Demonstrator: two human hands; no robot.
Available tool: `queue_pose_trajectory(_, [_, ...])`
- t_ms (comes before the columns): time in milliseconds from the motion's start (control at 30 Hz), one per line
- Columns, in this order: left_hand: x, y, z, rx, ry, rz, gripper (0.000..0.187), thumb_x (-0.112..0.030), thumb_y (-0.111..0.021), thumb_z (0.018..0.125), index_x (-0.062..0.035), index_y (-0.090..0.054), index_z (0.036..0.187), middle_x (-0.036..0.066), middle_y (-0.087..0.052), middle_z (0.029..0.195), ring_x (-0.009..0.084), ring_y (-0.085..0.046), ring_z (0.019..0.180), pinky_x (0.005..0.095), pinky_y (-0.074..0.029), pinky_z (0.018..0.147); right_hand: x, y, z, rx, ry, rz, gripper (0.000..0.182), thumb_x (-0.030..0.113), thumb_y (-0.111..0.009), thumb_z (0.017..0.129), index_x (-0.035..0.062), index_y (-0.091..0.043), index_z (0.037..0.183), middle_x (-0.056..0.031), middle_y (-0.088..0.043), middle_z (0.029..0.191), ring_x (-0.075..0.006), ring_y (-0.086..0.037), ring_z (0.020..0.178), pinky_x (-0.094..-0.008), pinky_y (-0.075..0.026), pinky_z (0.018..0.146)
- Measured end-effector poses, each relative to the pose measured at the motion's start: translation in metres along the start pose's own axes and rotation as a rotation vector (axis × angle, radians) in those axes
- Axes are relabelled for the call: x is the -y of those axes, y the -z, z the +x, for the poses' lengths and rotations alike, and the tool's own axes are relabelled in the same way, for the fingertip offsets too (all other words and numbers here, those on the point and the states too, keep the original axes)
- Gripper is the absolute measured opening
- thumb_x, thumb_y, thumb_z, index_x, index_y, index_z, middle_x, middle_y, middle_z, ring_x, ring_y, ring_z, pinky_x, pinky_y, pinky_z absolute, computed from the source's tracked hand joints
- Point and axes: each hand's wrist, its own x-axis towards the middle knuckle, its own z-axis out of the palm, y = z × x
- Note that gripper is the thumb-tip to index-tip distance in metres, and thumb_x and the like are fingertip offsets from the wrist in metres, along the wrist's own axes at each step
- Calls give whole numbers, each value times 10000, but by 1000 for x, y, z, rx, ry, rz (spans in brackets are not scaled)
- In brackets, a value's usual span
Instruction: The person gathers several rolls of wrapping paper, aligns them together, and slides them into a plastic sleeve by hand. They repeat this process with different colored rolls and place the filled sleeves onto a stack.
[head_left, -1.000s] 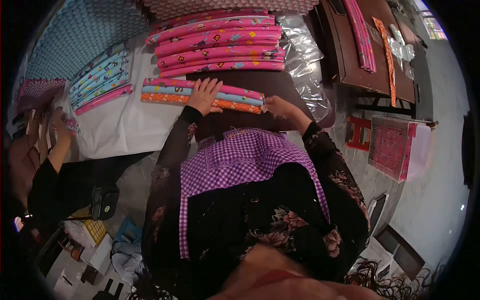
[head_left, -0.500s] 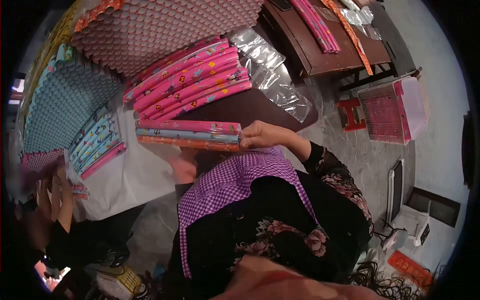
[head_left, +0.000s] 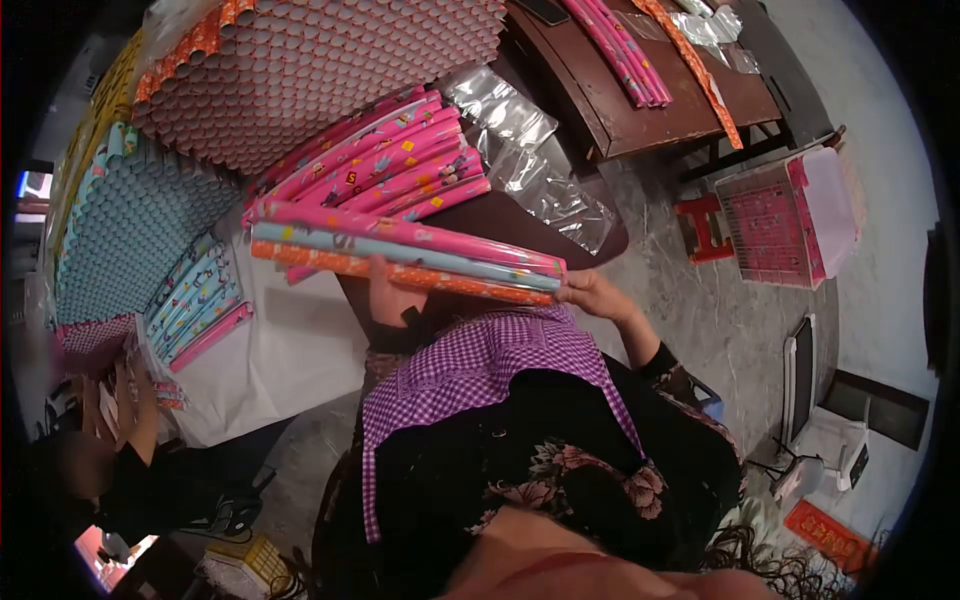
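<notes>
Pink, blue and orange rolls (head_left: 400, 255), bundled, are held above the table (head_left: 290, 350): left hand (head_left: 392, 298) grips from beneath at mid-length, right hand (head_left: 592, 295) fingers closed on the end.

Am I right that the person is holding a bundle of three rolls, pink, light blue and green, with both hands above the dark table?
Not quite: the head view shows the third roll is orange, not green. The bundle of three rolls is pink, light blue and orange, with the left hand under its middle and the right hand at its end, above the dark table.
</notes>
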Motion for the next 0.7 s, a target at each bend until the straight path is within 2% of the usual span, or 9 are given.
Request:
queue_pose_trajectory(100, [39,-35,47,-33,180,46,346,-323,-562,936,-79,-526,1179,71,-619,1083,214,-580,1020,428,-426,958,-66,-1,-44,-172,-187,64,177,179,-596,902,13,-655,918,-2,-624,790,-89,-547,785,-282,-459,727])
queue_pose_trajectory(200, [96,-45,105,-3,325,115,294,-253,-555,942,-74,-532,1173,79,-621,1093,233,-594,1013,420,-461,934,-98,-11,-81,-356,-239,103,187,187,-604,903,9,-639,856,39,-549,718,-69,-490,698,-262,-419,627])
queue_pose_trajectory(233, [109,-47,113,234,247,463,261,-224,-557,939,-64,-547,1145,77,-631,1062,231,-600,1002,418,-475,907,-102,-14,-88,-424,-233,175,189,187,-604,905,10,-636,849,47,-532,698,-60,-475,672,-251,-404,599])
queue_pose_trajectory(267, [130,-34,146,11,507,91,246,-201,-567,935,-67,-565,1142,67,-633,1050,229,-605,995,410,-485,888,-106,-15,-93,-483,-265,209,184,192,-607,906,25,-641,837,68,-506,662,-36,-437,606,-228,-362,534])
queue_pose_trajectory(333, [154,-57,173,-135,498,157,243,-202,-579,933,-73,-578,1139,61,-632,1046,227,-611,963,404,-496,861,-129,-18,-84,-638,-221,506,171,188,-611,901,42,-640,817,82,-476,631,-26,-396,544,-218,-324,486])
queue_pose_trajectory(400, [174,-54,204,-176,527,132,184,-192,-588,916,-73,-600,1055,65,-649,921,220,-627,823,404,-520,773,-104,-1,-72,-642,-296,408,189,206,-599,905,51,-639,805,81,-460,605,-27,-383,516,-213,-305,469])
queue_pose_trajectory(633, [187,-44,284,-262,598,331,220,-275,-566,939,-85,-574,1050,81,-588,884,253,-596,791,479,-515,762,-112,41,-4,-687,-236,456,208,222,-559,925,67,-614,799,71,-445,574,-30,-370,475,-219,-287,430])
queue_pose_trajectory(667, [196,-21,302,-235,547,304,238,-289,-582,912,-79,-573,1022,104,-600,793,308,-610,723,612,-491,639,-117,46,5,-683,-225,469,202,230,-546,941,79,-614,826,79,-433,568,-26,-360,467,-212,-277,430])
queue_pose_trajectory(700, [200,-10,314,-244,544,303,238,-289,-582,912,-79,-573,1022,104,-600,793,308,-610,723,612,-491,639,-122,51,14,-693,-225,391,197,228,-543,942,81,-609,827,78,-440,581,-27,-363,471,-213,-281,426])
